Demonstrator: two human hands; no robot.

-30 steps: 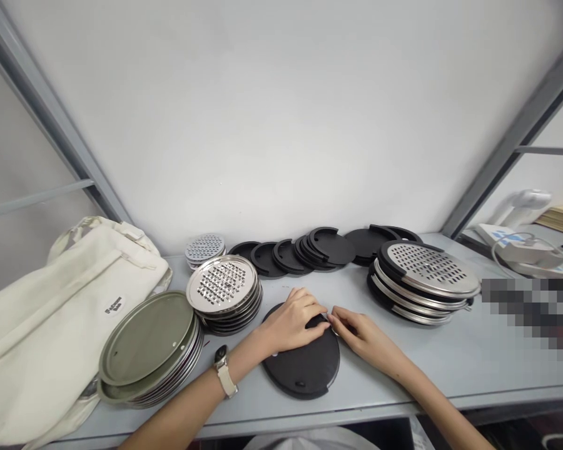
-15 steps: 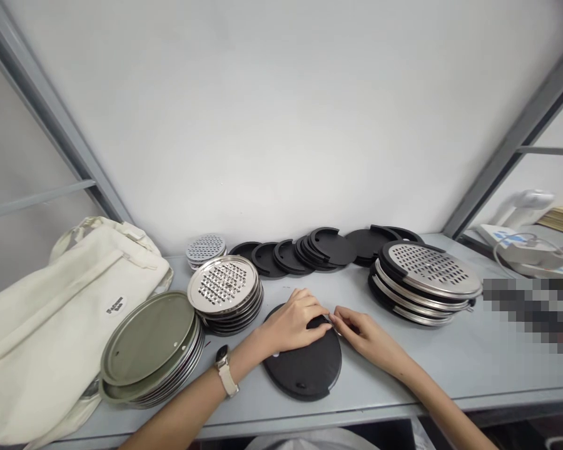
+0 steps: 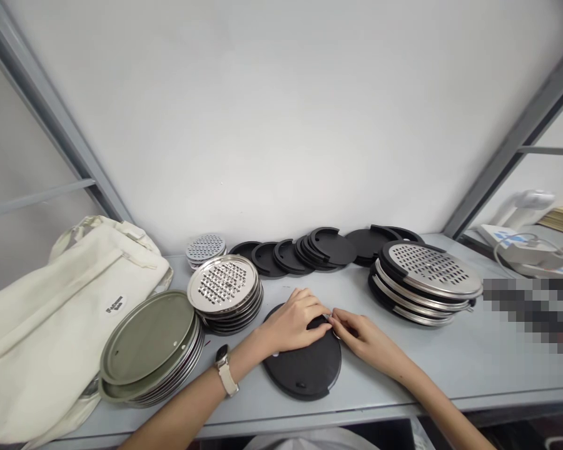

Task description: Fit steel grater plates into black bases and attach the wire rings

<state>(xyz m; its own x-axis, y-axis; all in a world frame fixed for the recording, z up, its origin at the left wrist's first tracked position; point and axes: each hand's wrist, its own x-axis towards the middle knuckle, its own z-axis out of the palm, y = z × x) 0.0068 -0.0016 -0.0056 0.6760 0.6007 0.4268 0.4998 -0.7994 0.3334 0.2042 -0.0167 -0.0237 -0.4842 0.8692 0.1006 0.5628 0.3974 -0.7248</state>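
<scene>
A round black disc (image 3: 304, 369) lies on the grey shelf top in front of me, with a small oval bump near its lower edge and a pale spot at its left. My left hand (image 3: 296, 322), wearing a watch on the wrist, rests across the disc's upper part with fingers curled at its right edge. My right hand (image 3: 363, 337) is pinched closed at that same edge, its fingertips meeting the left thumb and index finger. A thin shiny sliver shows by the right fingertips; what they pinch is too small to make out.
Left of the hands stand a stack of metal grater discs (image 3: 224, 284), a smaller grater stack (image 3: 206, 248), olive-green round lids (image 3: 147, 340) and a cream bag (image 3: 60, 312). Black round holders (image 3: 333, 247) line the wall. At right, graters in black holders (image 3: 429, 269) are piled up.
The right fingertips have shifted very slightly at the disc's edge. Otherwise, the hands and the disc stay where they were.
</scene>
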